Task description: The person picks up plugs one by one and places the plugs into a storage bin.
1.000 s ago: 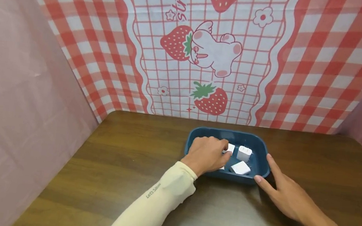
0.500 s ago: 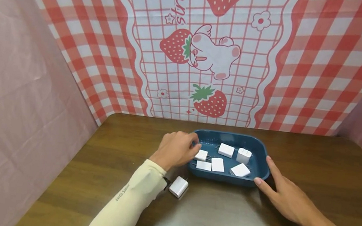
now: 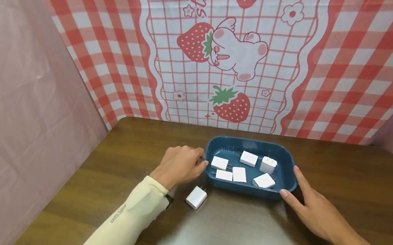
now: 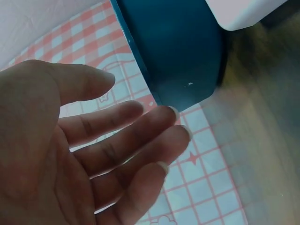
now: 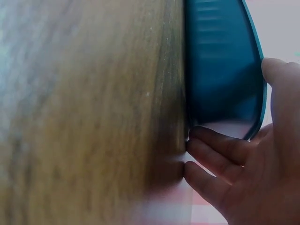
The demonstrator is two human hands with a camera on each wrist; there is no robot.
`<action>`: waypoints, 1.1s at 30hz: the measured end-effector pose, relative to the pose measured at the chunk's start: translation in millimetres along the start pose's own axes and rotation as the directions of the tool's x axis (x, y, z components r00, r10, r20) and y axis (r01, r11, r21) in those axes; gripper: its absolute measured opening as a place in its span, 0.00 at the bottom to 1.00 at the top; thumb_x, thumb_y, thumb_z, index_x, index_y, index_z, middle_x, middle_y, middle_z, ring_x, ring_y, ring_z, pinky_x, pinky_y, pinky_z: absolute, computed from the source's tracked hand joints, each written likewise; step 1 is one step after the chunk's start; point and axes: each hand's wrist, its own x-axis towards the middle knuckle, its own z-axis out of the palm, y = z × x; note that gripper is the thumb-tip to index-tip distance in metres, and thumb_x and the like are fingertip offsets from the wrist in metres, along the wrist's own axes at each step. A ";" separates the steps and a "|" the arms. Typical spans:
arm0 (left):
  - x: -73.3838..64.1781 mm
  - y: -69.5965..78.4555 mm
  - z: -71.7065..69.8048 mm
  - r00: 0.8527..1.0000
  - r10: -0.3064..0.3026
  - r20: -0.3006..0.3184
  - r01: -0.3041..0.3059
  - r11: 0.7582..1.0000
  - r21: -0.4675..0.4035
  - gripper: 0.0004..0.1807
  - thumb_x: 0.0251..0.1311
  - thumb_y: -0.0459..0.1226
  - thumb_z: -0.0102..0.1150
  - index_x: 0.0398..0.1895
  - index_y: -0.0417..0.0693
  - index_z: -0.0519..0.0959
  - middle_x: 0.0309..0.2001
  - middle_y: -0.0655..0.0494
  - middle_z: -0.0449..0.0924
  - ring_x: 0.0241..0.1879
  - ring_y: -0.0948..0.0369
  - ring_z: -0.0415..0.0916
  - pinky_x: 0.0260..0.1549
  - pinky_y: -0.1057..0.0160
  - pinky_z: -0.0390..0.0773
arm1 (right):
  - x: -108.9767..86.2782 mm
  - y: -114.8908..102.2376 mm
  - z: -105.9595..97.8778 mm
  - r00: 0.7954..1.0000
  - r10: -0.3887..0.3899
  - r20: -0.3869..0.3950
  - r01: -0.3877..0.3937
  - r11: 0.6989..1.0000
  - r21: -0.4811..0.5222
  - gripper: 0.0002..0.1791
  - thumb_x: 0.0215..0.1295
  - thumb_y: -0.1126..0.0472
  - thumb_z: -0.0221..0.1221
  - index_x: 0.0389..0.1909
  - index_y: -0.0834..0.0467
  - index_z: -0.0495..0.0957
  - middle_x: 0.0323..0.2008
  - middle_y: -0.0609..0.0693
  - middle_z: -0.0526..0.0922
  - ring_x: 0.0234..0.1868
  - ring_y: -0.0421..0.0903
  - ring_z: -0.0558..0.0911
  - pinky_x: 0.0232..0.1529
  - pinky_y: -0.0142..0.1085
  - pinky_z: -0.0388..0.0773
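Note:
A dark blue tray (image 3: 247, 187) stands on the wooden table and holds several white charger plugs, among them an upright one (image 3: 268, 165) and a tilted one (image 3: 264, 180) on the right. Outside it, just in front of its left corner, lies a single white charger plug (image 3: 196, 197). My left hand (image 3: 181, 166) hovers beside the tray's left end; in the left wrist view its fingers (image 4: 154, 145) are loosely bent and hold nothing. Against the tray's right end rests my right hand (image 3: 319, 217), thumb at the rim and fingers (image 5: 215, 152) extended low along the outer wall.
Behind the table hangs a red-and-white checked cloth (image 3: 350, 74) with strawberry prints. Pink cloth (image 3: 33, 83) covers the left side. The table's back edge runs close behind the tray.
My left hand has come out of the tray and drawn back to the left of it, uncovering the plugs inside and the one on the table. The right hand stays at the tray.

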 end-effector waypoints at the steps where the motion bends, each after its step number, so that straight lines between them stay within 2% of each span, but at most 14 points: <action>1: -2.0 -0.6 -0.2 1.000 -0.002 0.010 0.002 1.000 -0.001 0.13 0.67 0.50 0.58 0.39 0.53 0.85 0.22 0.67 0.76 0.19 0.67 0.70 0.15 0.66 0.67 | 0.3 -0.3 -0.1 1.000 0.001 0.003 -0.001 1.000 0.000 0.51 0.73 0.33 0.47 0.80 0.48 0.27 0.70 0.76 0.57 0.63 0.80 0.65 0.48 0.74 0.65; 6: -8.7 -3.7 0.1 0.992 -0.056 0.113 0.055 0.998 0.006 0.18 0.68 0.52 0.57 0.48 0.52 0.85 0.34 0.63 0.85 0.26 0.67 0.75 0.20 0.65 0.71 | 1.8 -0.2 -0.9 1.000 0.009 0.015 -0.009 1.000 0.000 0.51 0.73 0.32 0.46 0.80 0.49 0.26 0.71 0.76 0.56 0.63 0.80 0.65 0.47 0.75 0.66; 10: -12.8 -5.0 1.3 0.971 -0.102 0.217 0.096 0.995 0.041 0.23 0.68 0.55 0.56 0.56 0.51 0.82 0.43 0.59 0.87 0.37 0.61 0.82 0.29 0.58 0.78 | 1.8 -0.3 -1.2 1.000 0.007 0.013 -0.007 1.000 0.005 0.51 0.72 0.32 0.46 0.80 0.49 0.27 0.71 0.76 0.56 0.63 0.80 0.65 0.48 0.74 0.65; 13: -16.4 -4.6 4.2 0.954 -0.116 0.276 0.105 0.993 0.055 0.27 0.68 0.57 0.55 0.59 0.52 0.81 0.48 0.57 0.86 0.44 0.57 0.83 0.36 0.53 0.80 | 1.3 -0.5 -0.8 1.000 0.004 0.010 -0.004 1.000 0.007 0.51 0.72 0.32 0.46 0.80 0.49 0.27 0.71 0.76 0.56 0.63 0.79 0.65 0.49 0.74 0.65; 16: -19.9 -3.4 8.4 0.943 -0.114 0.312 0.104 0.993 0.046 0.28 0.66 0.61 0.54 0.57 0.52 0.81 0.47 0.56 0.86 0.44 0.56 0.83 0.36 0.52 0.79 | 0.3 0.0 0.2 1.000 -0.002 0.002 0.002 1.000 0.006 0.51 0.73 0.33 0.47 0.80 0.49 0.28 0.70 0.76 0.57 0.63 0.79 0.65 0.49 0.74 0.65; 21: -26.4 -0.8 15.9 0.931 -0.112 0.347 0.108 0.994 0.033 0.31 0.62 0.66 0.56 0.49 0.51 0.82 0.38 0.54 0.85 0.34 0.58 0.79 0.30 0.54 0.77 | -2.0 1.4 3.5 1.000 -0.003 0.004 0.003 1.000 0.007 0.51 0.73 0.33 0.47 0.80 0.49 0.28 0.70 0.77 0.58 0.63 0.79 0.66 0.49 0.73 0.66; 28: -32.8 3.4 23.1 0.929 -0.102 0.355 0.085 0.994 0.063 0.35 0.55 0.71 0.57 0.48 0.53 0.81 0.33 0.54 0.83 0.29 0.59 0.77 0.28 0.54 0.76 | -2.2 2.1 4.9 1.000 -0.002 0.009 0.002 1.000 0.019 0.50 0.73 0.33 0.46 0.80 0.48 0.27 0.70 0.76 0.58 0.63 0.79 0.66 0.48 0.74 0.66; 33: -32.2 6.2 23.1 0.925 -0.080 0.373 0.067 0.997 0.048 0.36 0.50 0.71 0.61 0.48 0.55 0.82 0.29 0.58 0.80 0.26 0.62 0.74 0.25 0.57 0.74 | -1.4 1.3 1.5 1.000 0.004 0.002 -0.004 1.000 0.012 0.51 0.73 0.32 0.46 0.80 0.48 0.27 0.70 0.77 0.58 0.63 0.79 0.65 0.48 0.74 0.65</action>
